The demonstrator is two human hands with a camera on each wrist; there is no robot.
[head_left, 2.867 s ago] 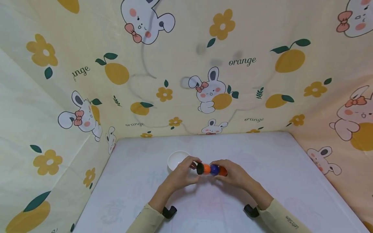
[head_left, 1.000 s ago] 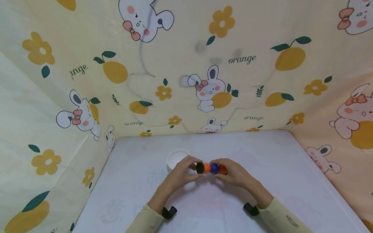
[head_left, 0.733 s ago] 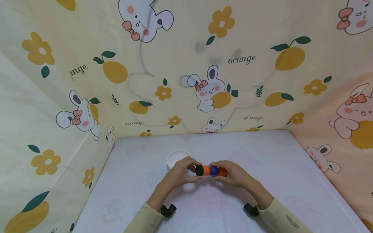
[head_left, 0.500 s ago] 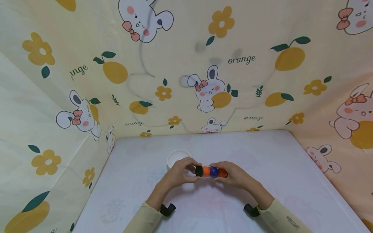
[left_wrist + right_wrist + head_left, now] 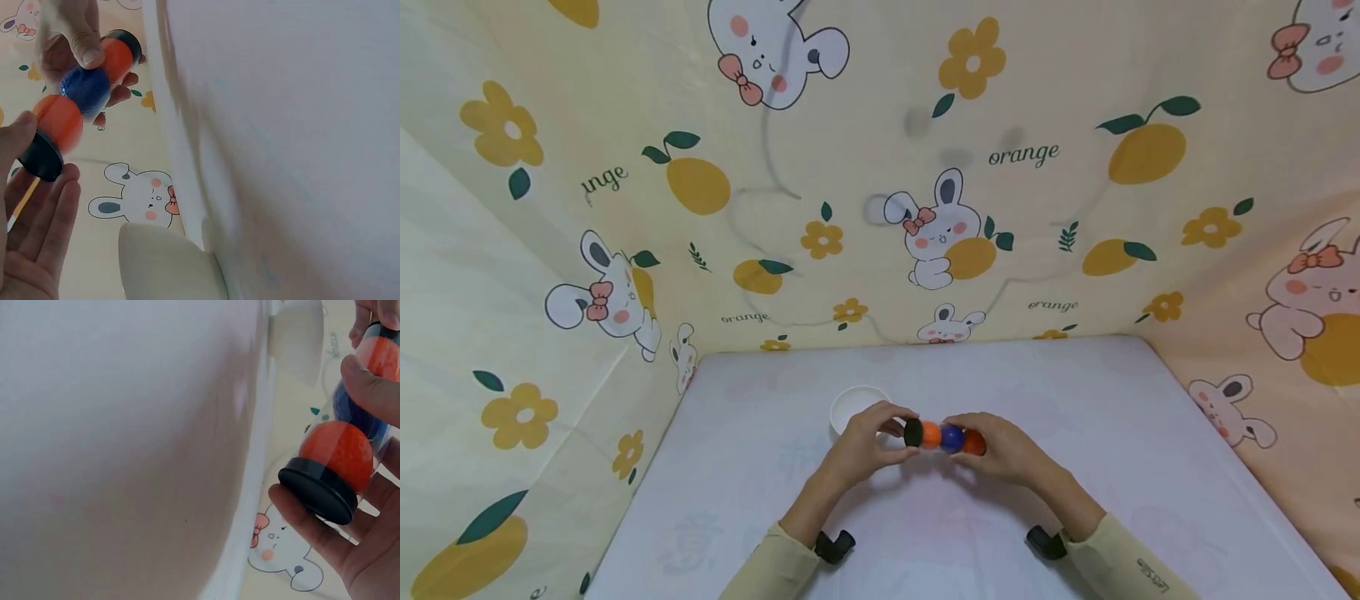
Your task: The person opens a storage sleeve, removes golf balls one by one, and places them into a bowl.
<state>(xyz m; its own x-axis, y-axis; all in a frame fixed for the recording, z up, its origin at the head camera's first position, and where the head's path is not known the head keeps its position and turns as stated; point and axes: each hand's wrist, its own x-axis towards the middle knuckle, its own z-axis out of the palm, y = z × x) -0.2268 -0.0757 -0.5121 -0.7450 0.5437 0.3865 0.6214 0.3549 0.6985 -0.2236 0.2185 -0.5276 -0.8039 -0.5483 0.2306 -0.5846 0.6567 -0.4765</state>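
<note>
A clear tube (image 5: 942,437) with black end caps is held level above the table between both hands. Inside sit an orange ball (image 5: 931,434), a blue ball (image 5: 952,438) and a second orange ball (image 5: 337,453), in a row. My left hand (image 5: 861,446) pinches the tube's left end at its black cap (image 5: 42,156), thumb on one side and fingers on the other. At the other end, my right hand (image 5: 1003,450) grips the tube, its thumb across the wall by the blue ball. The right-end black cap (image 5: 317,490) shows in the right wrist view.
Just behind my left hand, a white bowl (image 5: 852,403) stands on the white-covered table (image 5: 760,467). Cream cloth walls (image 5: 850,167) printed with rabbits and oranges enclose the table at the back and both sides.
Since the oldest frame, my left thumb has come in against the black cap. The tube dipped slightly about half a second ago and is now a little higher again, still between both hands.
</note>
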